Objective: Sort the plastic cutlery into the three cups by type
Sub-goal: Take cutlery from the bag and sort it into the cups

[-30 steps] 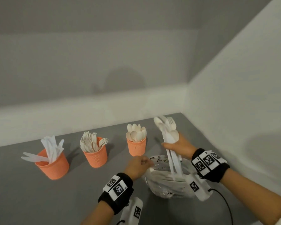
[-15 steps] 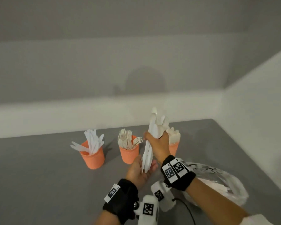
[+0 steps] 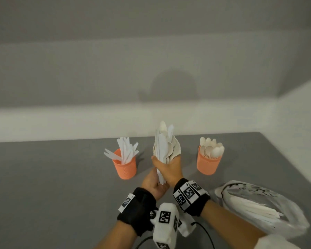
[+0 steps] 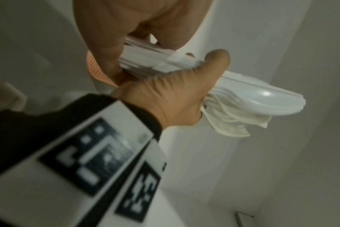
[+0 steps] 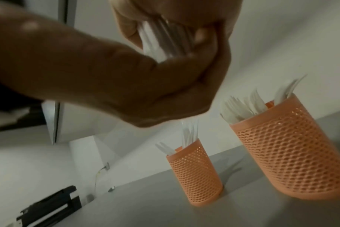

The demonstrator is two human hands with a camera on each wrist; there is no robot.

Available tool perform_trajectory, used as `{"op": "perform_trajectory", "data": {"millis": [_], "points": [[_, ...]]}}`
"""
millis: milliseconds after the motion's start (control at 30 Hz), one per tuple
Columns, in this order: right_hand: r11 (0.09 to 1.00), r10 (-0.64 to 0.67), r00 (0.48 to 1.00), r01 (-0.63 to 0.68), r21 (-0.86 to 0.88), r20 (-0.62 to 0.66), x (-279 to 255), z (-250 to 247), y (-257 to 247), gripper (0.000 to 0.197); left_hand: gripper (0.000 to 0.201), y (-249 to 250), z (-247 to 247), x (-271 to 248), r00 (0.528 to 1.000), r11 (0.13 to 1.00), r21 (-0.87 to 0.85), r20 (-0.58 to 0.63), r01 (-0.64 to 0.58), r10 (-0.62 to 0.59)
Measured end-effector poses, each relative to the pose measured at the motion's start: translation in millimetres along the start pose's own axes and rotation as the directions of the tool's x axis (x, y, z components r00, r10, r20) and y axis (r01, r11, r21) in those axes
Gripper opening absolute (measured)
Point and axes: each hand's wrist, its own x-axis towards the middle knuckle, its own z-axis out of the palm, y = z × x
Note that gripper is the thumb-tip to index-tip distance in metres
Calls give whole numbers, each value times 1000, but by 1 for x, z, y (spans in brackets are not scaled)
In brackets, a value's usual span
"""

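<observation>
Mixed cutlery bundle [image 3: 164, 146] upright, gripped by right hand [image 3: 170, 169], left hand [image 3: 153, 184] cupping handle ends.

- The cup of knives [image 3: 126, 168] stands on the bench [image 3: 43, 186], left of the hands.
- The cup of spoons [image 3: 207, 163] stands on the bench to the right, well apart from the knife cup.
- The cup of forks [image 5: 289, 156] stands between them, hidden in the head view behind the raised bundle of cutlery [image 3: 164, 144].
- The right hand [image 3: 169, 168] holds the bundle upright in front of the cups; the left hand [image 3: 153, 184] is just below, under the handle ends.
- A bag [image 3: 258, 207] with more cutlery in it lies on the bench to the right, nearer than the spoon cup.
- A wall [image 3: 151, 69] runs behind the bench.
</observation>
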Motion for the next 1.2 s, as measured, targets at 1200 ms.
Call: {"op": "perform_trajectory", "data": {"millis": [1200], "points": [[896,400,679,-431,-107,616,36,-20,4,18,16,16,-21,-20,947,841,476,299,-257,120]]}}
